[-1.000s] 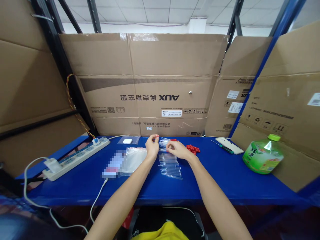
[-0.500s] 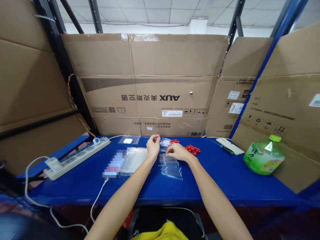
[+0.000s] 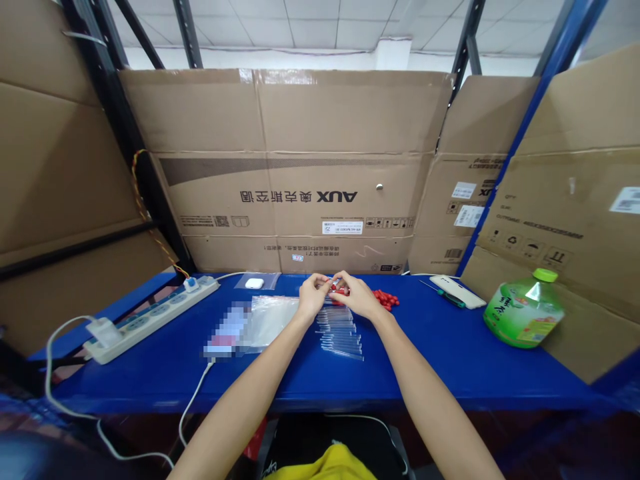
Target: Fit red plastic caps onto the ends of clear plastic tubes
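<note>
Clear tubes (image 3: 339, 329) beside inward-curled left hand (image 3: 311, 298) and right hand (image 3: 359, 297), fingertips (image 3: 341, 276) close together, each grip's hold unclear

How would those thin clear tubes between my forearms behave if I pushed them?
The clear tubes look slender and see-through, so each is probably light. They lie straight, suggesting they're fairly stiff. Side by side on the smooth blue table, they may slide or roll together.

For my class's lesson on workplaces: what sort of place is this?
Probably a makeshift workstation, perhaps in a workshop: printed brown cardboard panels enclose it on three sides, and thin clear tube-like pieces lie near a heap of small red pieces.
</note>
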Tool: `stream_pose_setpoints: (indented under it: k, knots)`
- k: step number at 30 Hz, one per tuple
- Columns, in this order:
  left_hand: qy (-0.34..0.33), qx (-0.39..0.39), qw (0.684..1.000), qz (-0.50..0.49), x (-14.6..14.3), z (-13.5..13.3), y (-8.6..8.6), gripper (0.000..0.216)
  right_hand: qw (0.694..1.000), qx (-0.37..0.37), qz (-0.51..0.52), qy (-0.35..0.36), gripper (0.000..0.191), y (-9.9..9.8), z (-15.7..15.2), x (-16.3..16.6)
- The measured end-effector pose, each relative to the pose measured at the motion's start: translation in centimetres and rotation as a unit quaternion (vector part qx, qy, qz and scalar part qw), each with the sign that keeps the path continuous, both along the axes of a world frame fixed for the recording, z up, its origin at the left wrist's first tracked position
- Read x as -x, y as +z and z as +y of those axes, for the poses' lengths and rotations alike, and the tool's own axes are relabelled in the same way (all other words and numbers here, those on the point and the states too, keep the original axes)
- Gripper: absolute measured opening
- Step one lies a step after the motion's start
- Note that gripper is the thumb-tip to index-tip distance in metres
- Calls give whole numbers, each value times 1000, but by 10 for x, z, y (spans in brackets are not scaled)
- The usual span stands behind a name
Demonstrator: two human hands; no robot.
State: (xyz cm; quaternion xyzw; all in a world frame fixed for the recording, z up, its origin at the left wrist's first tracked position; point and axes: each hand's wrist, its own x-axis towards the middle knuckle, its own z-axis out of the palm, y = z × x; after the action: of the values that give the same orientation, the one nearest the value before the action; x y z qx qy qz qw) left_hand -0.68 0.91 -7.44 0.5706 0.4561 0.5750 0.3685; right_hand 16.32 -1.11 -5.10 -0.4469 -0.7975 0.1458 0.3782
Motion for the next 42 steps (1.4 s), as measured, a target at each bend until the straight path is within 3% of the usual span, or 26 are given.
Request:
stream_pose_setpoints:
  k: [4, 8, 13, 18, 22, 29, 32, 36, 42]
  knots:
    - [-59, 23, 997, -45, -3, -3, 3, 33, 1000, -9, -9, -26, 21, 1, 1, -3]
    - [-87, 36, 995, -35, -4, -6, 6, 31, 999, -10, -37, -39, 13, 5, 0, -5]
    - [-15, -27, 986, 164, 0, -12, 9, 14, 991, -2, -44, -125, 15, 16, 0, -25]
    - [-1, -91, 919, 383, 3, -18, 10, 15, 954, 38, -65, -289, 16, 24, 1, -74]
    - [-14, -96, 883, 459, 3, -19, 7, 20, 931, 119, -101, -329, 18, 24, 0, -102]
    - [-63, -92, 866, 487, 3, -17, 4, 24, 915, 214, -134, -315, 16, 20, -3, -109]
    - [-66, -91, 865, 489, 3, -15, 2, 28, 911, 226, -141, -315, 30, 21, -5, -107]
    - [-76, -104, 870, 475, 4, -14, -1, 32, 906, 208, -135, -343, 44, 22, -7, -103]
    - [-100, -116, 874, 461, 4, -13, -3, 32, 912, 133, -106, -374, 41, 16, -1, -95]
